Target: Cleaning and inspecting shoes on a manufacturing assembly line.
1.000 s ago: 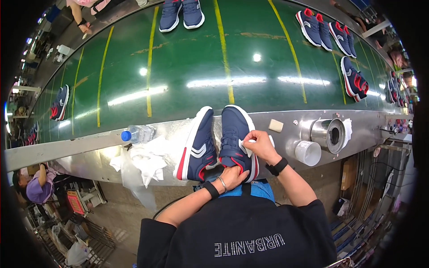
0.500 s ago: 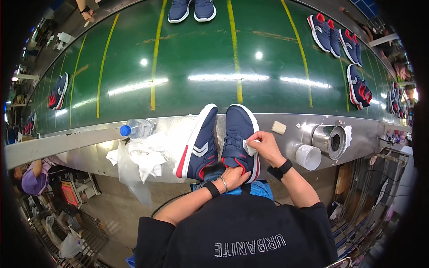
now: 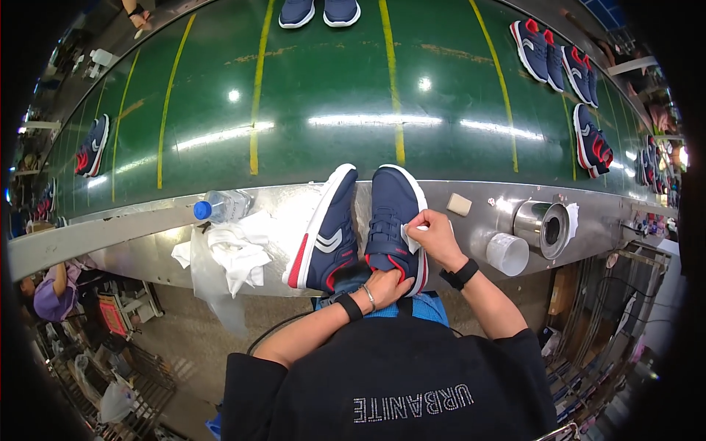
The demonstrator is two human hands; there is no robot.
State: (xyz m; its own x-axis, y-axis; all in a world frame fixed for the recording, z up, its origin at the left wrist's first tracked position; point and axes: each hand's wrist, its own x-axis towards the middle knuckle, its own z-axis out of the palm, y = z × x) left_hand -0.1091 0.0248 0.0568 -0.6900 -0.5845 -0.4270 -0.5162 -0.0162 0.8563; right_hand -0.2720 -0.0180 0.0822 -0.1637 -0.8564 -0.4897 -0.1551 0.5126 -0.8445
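Two navy sneakers with white soles and red linings stand side by side on the metal ledge, toes pointing away from me. My left hand (image 3: 387, 287) grips the heel opening of the right sneaker (image 3: 386, 213), its fingers partly inside the collar. My right hand (image 3: 435, 237) pinches a small white cloth (image 3: 409, 237) against the outer side of that same shoe, beside the laces. Most of the cloth is hidden by the fingers. The left sneaker (image 3: 328, 229) stands untouched, with a pale curved mark and a red heel.
Beyond the ledge (image 3: 456, 239) runs a green conveyor (image 3: 316, 88) with yellow lines and more sneakers (image 3: 528, 53). Left are a blue-capped bottle (image 3: 224, 206) and crumpled white cloths (image 3: 239, 253). Right are a beige block (image 3: 460, 204), a white cup (image 3: 507, 254) and a metal can (image 3: 543, 226).
The view has shifted slightly. My left hand keeps its hold on the right sneaker, and my right hand stays with the cloth at the shoe's side.
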